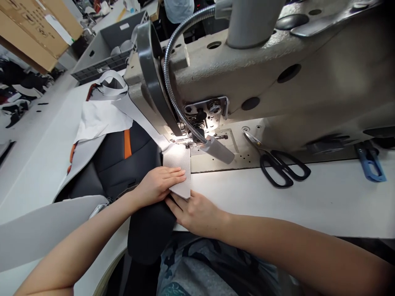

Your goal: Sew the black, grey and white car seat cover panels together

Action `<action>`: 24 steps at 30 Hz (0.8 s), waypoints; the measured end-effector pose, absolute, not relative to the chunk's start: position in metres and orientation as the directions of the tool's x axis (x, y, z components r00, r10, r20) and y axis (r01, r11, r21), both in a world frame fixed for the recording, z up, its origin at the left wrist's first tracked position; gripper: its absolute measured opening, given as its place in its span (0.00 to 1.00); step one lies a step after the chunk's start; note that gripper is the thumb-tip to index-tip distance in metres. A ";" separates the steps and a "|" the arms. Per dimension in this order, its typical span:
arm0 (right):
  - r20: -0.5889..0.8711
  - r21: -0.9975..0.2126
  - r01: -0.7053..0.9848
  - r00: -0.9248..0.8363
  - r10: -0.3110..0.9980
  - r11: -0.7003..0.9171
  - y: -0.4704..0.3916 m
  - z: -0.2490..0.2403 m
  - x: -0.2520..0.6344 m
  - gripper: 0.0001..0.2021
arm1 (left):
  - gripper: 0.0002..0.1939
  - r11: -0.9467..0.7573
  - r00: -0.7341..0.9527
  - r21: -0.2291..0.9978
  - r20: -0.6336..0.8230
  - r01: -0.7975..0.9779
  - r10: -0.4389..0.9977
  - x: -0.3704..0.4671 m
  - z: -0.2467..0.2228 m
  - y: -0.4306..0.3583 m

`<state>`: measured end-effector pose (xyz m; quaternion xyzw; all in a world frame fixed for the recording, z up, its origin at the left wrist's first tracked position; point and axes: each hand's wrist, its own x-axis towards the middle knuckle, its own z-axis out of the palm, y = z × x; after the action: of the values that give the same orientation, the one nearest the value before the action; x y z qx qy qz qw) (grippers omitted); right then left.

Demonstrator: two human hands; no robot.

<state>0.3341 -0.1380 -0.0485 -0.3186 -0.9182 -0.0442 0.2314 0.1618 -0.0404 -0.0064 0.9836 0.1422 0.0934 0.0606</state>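
Strip [176, 158] of pale fabric, one broad piece, lies with its far end lit beside the needle area of one sewing machine [234, 82], one left hand [159, 183] flat on top with fingers together, one right hand [197, 211] at the near corner, its grip impossible to tell. One black panel [142, 146] bearing one orange tab [127, 144] spreads leftward; one pair of scissors [272, 159] and one blue-handled tool [364, 158] lie rightward.

White table [234, 201], sewing machine [262, 86], black-handled scissors [277, 167], blue tool [367, 162], grey crate [103, 68], dark cover [115, 176]
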 end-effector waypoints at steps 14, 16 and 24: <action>0.493 -0.198 0.701 -0.533 0.688 0.685 -0.109 -0.047 0.346 0.17 | 0.22 -0.947 0.928 0.052 0.186 0.318 0.322 0.177 -0.012 0.004; 0.519 -0.172 0.724 -0.510 0.686 0.668 -0.107 -0.046 0.348 0.16 | 0.18 -0.936 0.924 0.006 0.157 0.353 0.350 0.184 -0.007 0.003; 0.581 0.012 0.692 -0.592 0.558 0.722 -0.125 -0.045 0.341 0.14 | 0.12 -0.921 0.892 0.043 0.236 0.388 0.386 0.192 -0.006 -0.029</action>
<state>0.3407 -0.1251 -0.0450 -0.3536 -0.8843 -0.1191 0.2808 0.1922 -0.0292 -0.0056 0.9725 0.1989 0.1209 -0.0027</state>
